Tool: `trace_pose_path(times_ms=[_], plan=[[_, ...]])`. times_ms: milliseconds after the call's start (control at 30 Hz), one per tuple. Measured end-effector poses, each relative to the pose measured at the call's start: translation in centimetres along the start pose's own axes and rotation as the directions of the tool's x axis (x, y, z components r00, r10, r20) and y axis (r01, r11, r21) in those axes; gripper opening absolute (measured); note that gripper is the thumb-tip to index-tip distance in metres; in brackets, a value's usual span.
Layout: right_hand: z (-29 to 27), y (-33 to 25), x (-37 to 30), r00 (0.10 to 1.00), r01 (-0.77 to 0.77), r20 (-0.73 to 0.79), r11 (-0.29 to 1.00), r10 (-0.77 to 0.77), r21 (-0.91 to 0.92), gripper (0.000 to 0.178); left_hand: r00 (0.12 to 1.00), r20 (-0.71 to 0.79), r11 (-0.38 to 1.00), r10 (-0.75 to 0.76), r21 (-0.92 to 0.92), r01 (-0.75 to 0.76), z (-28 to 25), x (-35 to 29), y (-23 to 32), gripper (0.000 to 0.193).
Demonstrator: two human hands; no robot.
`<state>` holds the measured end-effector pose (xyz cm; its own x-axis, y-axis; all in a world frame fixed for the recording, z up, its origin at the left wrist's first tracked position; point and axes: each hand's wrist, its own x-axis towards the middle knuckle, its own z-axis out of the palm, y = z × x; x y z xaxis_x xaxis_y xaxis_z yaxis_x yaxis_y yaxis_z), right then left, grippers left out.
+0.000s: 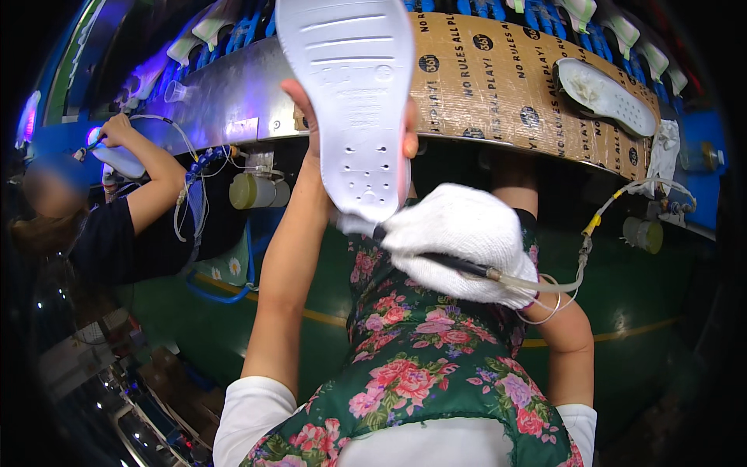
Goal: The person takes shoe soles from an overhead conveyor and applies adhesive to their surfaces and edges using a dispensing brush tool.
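Note:
My bare left hand (313, 132) grips a white shoe sole (358, 93) by its edges, thumb on the left and fingertips on the right. The sole's face shows ridges across the wide end and small holes near the narrow lower end. In a white knitted glove, my right hand (459, 241) is closed round a black-handled brush (455, 265) fed by a thin clear hose (537, 285). The brush's tip, smeared by motion, is against or close to the lower edge of the sole; actual contact cannot be told.
A metal bench (210, 101) runs across ahead, partly covered by printed brown cardboard (498, 70). Another white sole (607, 93) lies at its right end beside a white cloth (664, 152). Blue racks (482, 8) stand behind. A co-worker's arm (159, 187) reaches to the bench at left.

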<state>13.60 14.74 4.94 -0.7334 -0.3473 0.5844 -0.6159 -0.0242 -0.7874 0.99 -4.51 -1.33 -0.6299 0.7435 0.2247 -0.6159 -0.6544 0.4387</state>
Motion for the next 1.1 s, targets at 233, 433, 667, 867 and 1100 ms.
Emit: trace_pose_path(times_ms=[233,433,667,867,1100], plan=[[1.5,0.2,-1.6,0.994,0.056,0.109,0.953,-0.024,-0.298,0.022,0.990,-0.027,0.988,-0.138,-0.067,0.136,1.0,0.8,-0.1,0.133],[0.0,-0.1,-0.4,0.997,0.033,0.067,0.992,-0.024,-0.123,0.024,0.935,-0.015,0.932,-0.355,0.065,0.356,0.1,0.7,-0.3,0.129],[-0.1,0.2,-1.2,0.975,0.010,0.223,0.998,0.003,-0.056,0.030,0.810,-0.522,0.735,-0.268,0.432,0.522,3.0,2.1,-0.8,0.093],[0.2,1.0,-1.6,0.980,0.149,0.169,0.949,-0.104,-0.279,0.035,0.782,-0.510,0.413,-0.359,0.664,0.623,2.7,3.1,-0.5,0.104],[-1.0,-0.3,-0.9,0.981,-0.064,0.169,0.986,0.091,-0.154,0.027,0.669,-0.626,0.083,-0.400,0.702,0.707,2.9,4.0,-0.3,0.111]])
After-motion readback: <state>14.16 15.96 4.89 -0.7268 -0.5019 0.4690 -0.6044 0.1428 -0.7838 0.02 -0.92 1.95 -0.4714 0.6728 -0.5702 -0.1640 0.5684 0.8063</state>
